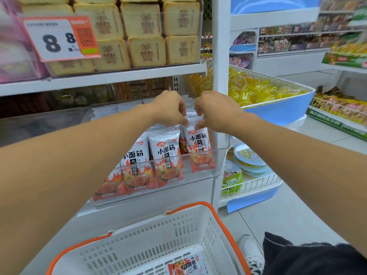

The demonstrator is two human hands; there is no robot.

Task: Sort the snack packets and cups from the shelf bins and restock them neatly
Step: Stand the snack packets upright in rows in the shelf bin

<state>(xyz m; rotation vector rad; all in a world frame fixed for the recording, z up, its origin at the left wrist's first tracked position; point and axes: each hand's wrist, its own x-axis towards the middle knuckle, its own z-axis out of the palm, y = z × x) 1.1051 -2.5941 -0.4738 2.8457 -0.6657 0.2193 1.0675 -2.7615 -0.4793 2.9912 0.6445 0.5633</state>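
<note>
At frame centre, the left hand (170, 108) and right hand (212, 110) sat close together, both pinching the tops of white-and-red foil snack packets (195, 124) standing in the clear plastic shelf bin (216, 155), apparently to keep the row upright.

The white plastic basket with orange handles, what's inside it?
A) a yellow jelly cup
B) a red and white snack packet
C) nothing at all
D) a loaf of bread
B: one red and white snack packet lies on the floor of the white plastic basket with orange handles, like the packets standing in the clear shelf bin above.
</note>
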